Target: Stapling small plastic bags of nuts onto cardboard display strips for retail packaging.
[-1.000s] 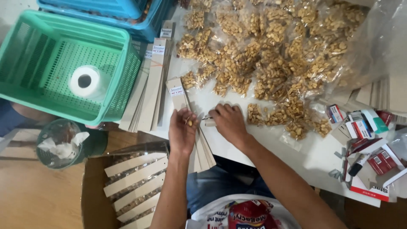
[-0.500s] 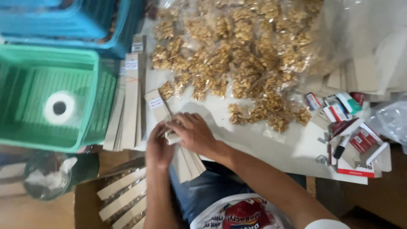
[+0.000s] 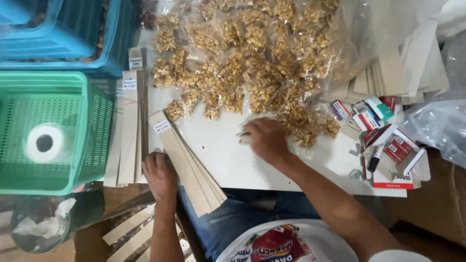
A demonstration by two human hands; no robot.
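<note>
Far to the left of my left hand I see a green basket (image 3: 94,131) holding a roll of tape (image 3: 44,143). My left hand (image 3: 160,175) rests with fingers curled on the near edge of a fanned stack of cardboard strips (image 3: 189,165), pressing rather than gripping it. To its right, my right hand (image 3: 266,139) lies palm down on the white table (image 3: 228,160), fingers loosely bent; whether it holds anything I cannot tell. Just beyond its fingertips lie the small clear bags of nuts (image 3: 252,68).
</note>
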